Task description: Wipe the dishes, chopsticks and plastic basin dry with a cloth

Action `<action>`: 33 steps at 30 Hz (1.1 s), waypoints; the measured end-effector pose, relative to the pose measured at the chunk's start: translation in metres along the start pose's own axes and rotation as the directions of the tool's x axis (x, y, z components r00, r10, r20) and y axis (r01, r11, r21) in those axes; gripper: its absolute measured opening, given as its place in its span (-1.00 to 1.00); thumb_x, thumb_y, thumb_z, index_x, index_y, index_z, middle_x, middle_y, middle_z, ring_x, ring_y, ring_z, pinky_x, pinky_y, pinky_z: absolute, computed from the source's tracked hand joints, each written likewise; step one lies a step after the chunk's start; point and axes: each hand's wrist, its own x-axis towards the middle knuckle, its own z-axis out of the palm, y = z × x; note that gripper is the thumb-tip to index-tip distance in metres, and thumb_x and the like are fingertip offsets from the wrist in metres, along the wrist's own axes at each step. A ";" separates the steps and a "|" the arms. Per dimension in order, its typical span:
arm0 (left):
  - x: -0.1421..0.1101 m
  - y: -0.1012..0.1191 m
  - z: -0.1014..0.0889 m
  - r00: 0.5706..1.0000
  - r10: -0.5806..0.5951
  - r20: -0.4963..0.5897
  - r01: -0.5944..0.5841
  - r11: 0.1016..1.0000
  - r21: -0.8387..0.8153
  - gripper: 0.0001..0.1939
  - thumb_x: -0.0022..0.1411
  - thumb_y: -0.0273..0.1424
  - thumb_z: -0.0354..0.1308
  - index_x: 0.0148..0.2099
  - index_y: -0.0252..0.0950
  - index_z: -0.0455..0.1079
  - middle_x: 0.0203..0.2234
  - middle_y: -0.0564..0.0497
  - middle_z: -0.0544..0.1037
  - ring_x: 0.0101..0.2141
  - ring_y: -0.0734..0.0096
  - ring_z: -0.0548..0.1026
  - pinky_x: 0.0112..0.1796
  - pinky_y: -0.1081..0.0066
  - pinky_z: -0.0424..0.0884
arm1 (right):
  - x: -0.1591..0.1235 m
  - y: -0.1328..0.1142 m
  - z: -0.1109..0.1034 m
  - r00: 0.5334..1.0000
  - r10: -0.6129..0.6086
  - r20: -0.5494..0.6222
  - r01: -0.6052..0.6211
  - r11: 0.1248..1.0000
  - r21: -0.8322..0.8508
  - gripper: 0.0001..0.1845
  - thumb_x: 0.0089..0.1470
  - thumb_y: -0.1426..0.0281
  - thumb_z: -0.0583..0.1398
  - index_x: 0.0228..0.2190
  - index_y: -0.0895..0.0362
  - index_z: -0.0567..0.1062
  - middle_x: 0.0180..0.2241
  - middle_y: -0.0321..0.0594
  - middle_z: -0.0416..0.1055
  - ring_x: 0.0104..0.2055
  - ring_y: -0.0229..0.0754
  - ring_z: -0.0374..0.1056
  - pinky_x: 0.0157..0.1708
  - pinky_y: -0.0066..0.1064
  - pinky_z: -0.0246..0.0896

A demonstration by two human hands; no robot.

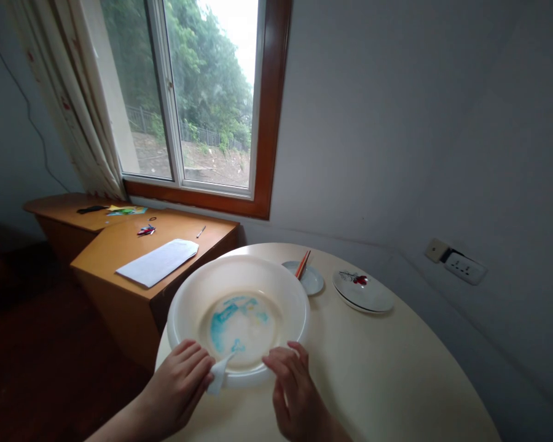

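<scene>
A large white plastic basin point(179, 307) stands on the cream round table, with blue and yellowish marks showing on its bottom. My left hand point(184, 374) is at the basin's near left rim, its fingers closed on a thin, limp white piece of tissue or cloth point(218, 374). That piece hangs down outside the rim, and its upper tip points into the basin. At the near right rim is my right hand point(292, 380), fingers bent and thumb apart from them, with nothing visible in it. Whether its fingertips touch the rim I cannot tell.
Behind the basin, red chopsticks point(303, 265) rest on a small pale dish point(314, 282). Stacked white plates with a red flower point(362, 291) sit right of it. On the wooden desk point(92, 258) to the left lie white paper point(159, 262), a pen point(201, 232) and small coloured items.
</scene>
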 end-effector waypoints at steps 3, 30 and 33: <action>0.001 0.004 0.005 1.000 0.007 0.005 -0.007 1.000 0.005 -0.80 0.26 -0.51 -0.17 -0.26 -0.29 0.28 -0.52 -0.02 0.40 -0.47 0.37 0.35 -0.35 0.33 0.33 | 0.006 -0.018 0.008 1.000 -0.001 -0.008 0.001 1.000 0.011 -0.55 -0.01 0.62 -0.03 -0.03 0.22 0.22 -0.28 -0.14 0.42 -0.22 -0.15 0.34 -0.07 -0.22 0.13; -0.010 -0.003 -0.003 0.994 0.110 0.021 -0.107 0.990 -0.092 -0.82 0.23 -0.50 -0.16 -0.21 -0.28 0.26 -0.50 -0.05 0.42 -0.46 0.32 0.38 -0.29 0.28 0.35 | 0.000 -0.030 0.008 0.982 0.101 -0.160 -0.120 0.986 -0.117 -0.80 0.09 0.56 -0.06 -0.40 0.12 0.31 -0.59 -0.31 0.33 -0.54 -0.24 0.24 -0.30 -0.32 0.05; -0.012 -0.005 -0.004 0.992 0.127 0.021 -0.125 0.988 -0.095 -0.81 0.24 -0.48 -0.18 -0.20 -0.28 0.25 -0.50 -0.06 0.41 -0.46 0.31 0.38 -0.27 0.27 0.36 | -0.007 -0.019 -0.005 0.979 0.154 -0.137 -0.167 0.982 -0.093 -0.80 0.07 0.60 -0.06 -0.41 0.12 0.28 -0.58 -0.34 0.30 -0.52 -0.25 0.24 -0.28 -0.31 0.04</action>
